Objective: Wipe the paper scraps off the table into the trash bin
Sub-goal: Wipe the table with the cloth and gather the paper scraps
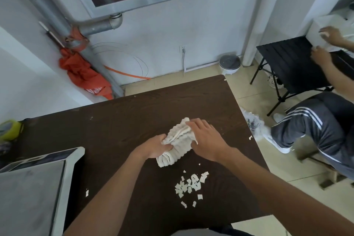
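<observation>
A cream ribbed cloth (177,142) lies bunched on the dark wooden table (118,120), near its middle. My left hand (155,147) grips the cloth's near left end. My right hand (206,139) rests over its far right side, fingers curled on a fold. A pile of small white paper scraps (190,185) lies just in front of the cloth, with a few loose bits around it. A bin lined with a white plastic bag (252,122) stands on the floor beside the table's right edge.
A grey monitor (32,191) fills the table's left front. Yellow tape (9,129) sits at the far left edge. A seated person in striped grey trousers (314,128) works at a black folding table (287,61) on the right. A round white device (229,64) stands by the wall.
</observation>
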`<state>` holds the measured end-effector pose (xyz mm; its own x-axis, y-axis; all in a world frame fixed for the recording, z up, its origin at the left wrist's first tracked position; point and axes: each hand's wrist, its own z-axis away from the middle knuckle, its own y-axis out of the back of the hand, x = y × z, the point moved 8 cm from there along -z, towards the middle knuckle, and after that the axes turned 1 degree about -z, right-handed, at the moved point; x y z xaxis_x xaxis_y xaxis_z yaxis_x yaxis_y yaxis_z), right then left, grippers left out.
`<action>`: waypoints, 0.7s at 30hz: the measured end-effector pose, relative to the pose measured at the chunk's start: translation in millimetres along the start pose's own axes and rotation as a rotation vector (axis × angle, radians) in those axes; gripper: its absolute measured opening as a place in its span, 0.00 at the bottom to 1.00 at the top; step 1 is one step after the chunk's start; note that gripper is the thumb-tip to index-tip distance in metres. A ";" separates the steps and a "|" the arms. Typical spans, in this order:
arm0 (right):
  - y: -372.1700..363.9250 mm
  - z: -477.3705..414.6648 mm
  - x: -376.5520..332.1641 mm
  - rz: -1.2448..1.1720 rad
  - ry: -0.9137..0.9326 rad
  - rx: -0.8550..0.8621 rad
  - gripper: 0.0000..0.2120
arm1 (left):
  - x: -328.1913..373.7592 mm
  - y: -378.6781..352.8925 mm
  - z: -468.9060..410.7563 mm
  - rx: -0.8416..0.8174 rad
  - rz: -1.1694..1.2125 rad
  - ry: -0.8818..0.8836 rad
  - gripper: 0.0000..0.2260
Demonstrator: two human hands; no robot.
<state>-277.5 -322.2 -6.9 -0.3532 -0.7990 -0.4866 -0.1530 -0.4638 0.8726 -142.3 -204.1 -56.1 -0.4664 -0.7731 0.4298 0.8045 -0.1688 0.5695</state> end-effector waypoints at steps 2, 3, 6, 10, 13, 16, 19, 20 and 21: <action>-5.7 -14.1 -4.5 0.160 0.082 -0.082 0.40 | 9.4 3.2 -5.7 0.039 -0.142 -0.066 0.16; -9.8 -20.1 -4.4 0.227 0.107 -0.123 0.42 | 14.5 4.7 -8.7 0.068 -0.201 -0.094 0.15; -19.6 -32.6 4.5 0.325 0.121 -0.192 0.43 | 26.9 10.3 -15.8 0.193 -0.341 -0.109 0.18; -20.8 -39.8 24.6 0.394 0.056 -0.161 0.40 | 47.0 10.9 -20.1 0.390 -0.451 -0.163 0.19; -19.2 -38.3 36.1 0.478 0.053 -0.121 0.42 | 64.1 3.5 -14.6 0.563 -0.487 -0.286 0.20; -19.9 -34.2 40.5 0.477 0.081 -0.094 0.43 | 86.9 -11.8 -6.6 0.684 -0.601 -0.461 0.24; -20.7 -27.9 47.2 0.392 0.091 -0.092 0.39 | 97.3 -22.2 -5.8 0.699 -0.603 -0.525 0.25; -19.9 -25.9 49.4 0.373 0.090 -0.089 0.37 | 98.2 -23.2 -5.8 0.706 -0.588 -0.521 0.24; -18.9 -24.4 51.4 0.364 0.090 -0.085 0.35 | 99.4 -24.2 -5.8 0.715 -0.577 -0.519 0.23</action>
<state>-270.2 -363.9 -49.4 -0.2871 -0.9460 -0.1504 0.0456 -0.1703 0.9843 -206.0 -280.4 -31.2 -0.9455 -0.3053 0.1131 0.0855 0.1026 0.9910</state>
